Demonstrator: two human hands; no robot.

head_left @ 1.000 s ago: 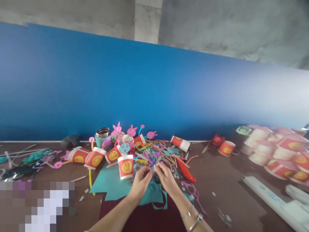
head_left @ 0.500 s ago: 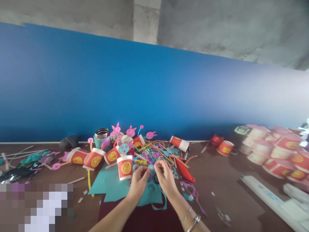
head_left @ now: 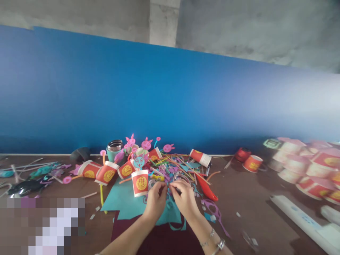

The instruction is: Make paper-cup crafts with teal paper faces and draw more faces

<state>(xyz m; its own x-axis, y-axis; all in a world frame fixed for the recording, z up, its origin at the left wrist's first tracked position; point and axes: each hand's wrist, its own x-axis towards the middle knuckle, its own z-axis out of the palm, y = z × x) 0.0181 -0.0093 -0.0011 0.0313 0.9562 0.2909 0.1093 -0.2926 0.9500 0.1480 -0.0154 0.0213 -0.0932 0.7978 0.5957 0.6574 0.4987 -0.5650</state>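
My left hand (head_left: 156,199) and my right hand (head_left: 184,196) meet fingertip to fingertip above the teal paper sheets (head_left: 124,203). Both are closed in a pinch, and whatever lies between the fingertips is too small and covered to name; a speck of teal shows there. Left of my left hand stands a red-and-white paper cup (head_left: 140,183), a teal cat-face cutout (head_left: 140,162) above its rim. A roll of clear tape (head_left: 152,183) lies just behind my left hand. Behind my right hand sits another clear ring (head_left: 183,178), partly covered by the fingers.
Tipped paper cups (head_left: 107,173) with straws and pink cutouts crowd the left. Straws and purple scraps (head_left: 170,173) lie behind my hands. To the right are a red, long-shaped object (head_left: 207,187), a purple paper offcut (head_left: 216,214), stacked cups (head_left: 310,166) and a white bar (head_left: 297,216).
My fingertips have drawn closer together; half a second ago they were apart, with a pale blue-green round bit showing between them. The view has shifted slightly. The cups have stayed put.
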